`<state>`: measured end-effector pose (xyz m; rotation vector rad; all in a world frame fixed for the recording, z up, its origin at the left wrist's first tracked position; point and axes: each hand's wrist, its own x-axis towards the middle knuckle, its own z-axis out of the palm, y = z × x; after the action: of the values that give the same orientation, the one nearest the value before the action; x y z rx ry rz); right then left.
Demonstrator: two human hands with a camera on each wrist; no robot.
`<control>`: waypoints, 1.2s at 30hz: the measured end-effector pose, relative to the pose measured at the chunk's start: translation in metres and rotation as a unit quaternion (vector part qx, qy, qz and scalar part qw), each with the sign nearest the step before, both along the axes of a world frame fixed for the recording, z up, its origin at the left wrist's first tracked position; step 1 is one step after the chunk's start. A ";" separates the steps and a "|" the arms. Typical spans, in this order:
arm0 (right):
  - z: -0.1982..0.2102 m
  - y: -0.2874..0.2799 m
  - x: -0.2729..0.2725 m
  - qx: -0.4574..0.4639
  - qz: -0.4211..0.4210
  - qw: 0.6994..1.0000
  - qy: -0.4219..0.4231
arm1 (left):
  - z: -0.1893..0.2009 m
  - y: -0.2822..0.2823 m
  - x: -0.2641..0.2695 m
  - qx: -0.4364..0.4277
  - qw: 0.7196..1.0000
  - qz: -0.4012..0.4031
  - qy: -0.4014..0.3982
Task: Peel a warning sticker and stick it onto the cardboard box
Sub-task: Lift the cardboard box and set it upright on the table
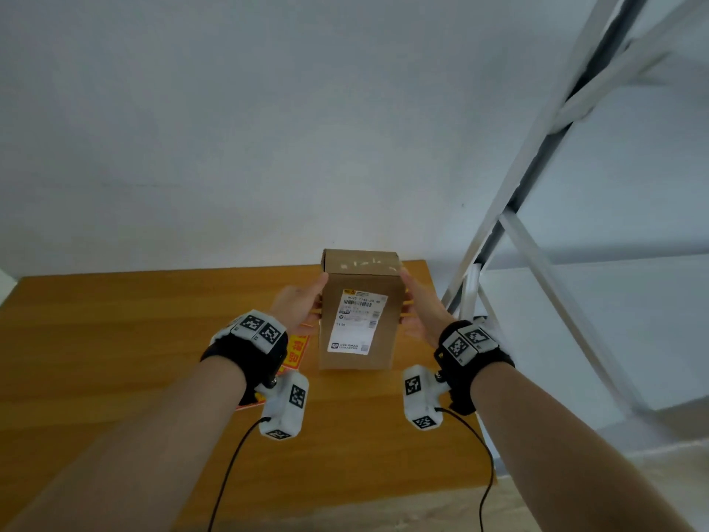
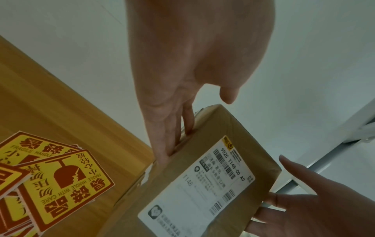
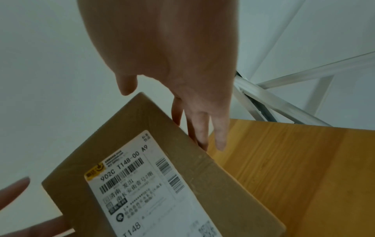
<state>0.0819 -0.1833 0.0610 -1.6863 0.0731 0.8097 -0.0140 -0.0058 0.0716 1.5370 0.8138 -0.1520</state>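
Note:
A brown cardboard box (image 1: 360, 278) stands on end near the table's far edge, its face with a white shipping label (image 1: 356, 320) turned toward me. My left hand (image 1: 312, 297) lies flat against its left side and my right hand (image 1: 413, 297) flat against its right side, fingers straight, thumbs up near the top. The left wrist view shows the left fingers (image 2: 172, 136) along the box (image 2: 172, 174) edge; the right wrist view shows the right fingers (image 3: 201, 131) beside the box (image 3: 142, 121). A loose pile of yellow-and-red fragile warning stickers (image 2: 67, 181) lies left of the box, partly hidden by my left wrist (image 1: 297, 353).
The wooden table (image 1: 115, 339) stretches left and toward me. A white wall rises right behind the box. A white metal frame (image 1: 537, 186) stands at the table's right edge. Wrist camera cables hang over the table's near part.

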 end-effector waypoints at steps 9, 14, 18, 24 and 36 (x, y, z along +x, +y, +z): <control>-0.021 -0.009 -0.010 0.005 -0.002 1.000 -0.003 | -0.013 -0.015 -0.007 -0.014 1.000 0.012 -0.021; -0.030 -0.016 -0.013 0.007 -0.005 1.000 -0.013 | -0.028 -0.020 -0.009 -0.019 1.000 0.013 -0.003; -0.033 -0.020 -0.016 0.001 -0.007 1.000 -0.008 | -0.038 -0.022 -0.010 -0.003 1.000 0.006 0.004; -0.029 -0.024 -0.020 -0.033 0.020 0.998 -0.049 | -0.040 -0.026 -0.012 0.092 0.996 -0.019 0.012; 0.009 0.008 -0.026 -0.243 0.206 0.871 -0.373 | 0.008 0.003 -0.041 0.435 0.887 -0.151 0.022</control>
<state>0.0560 -0.1757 0.0696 -2.4463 -0.6921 0.3947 -0.0552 -0.0032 0.0794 2.5226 0.6985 -0.0422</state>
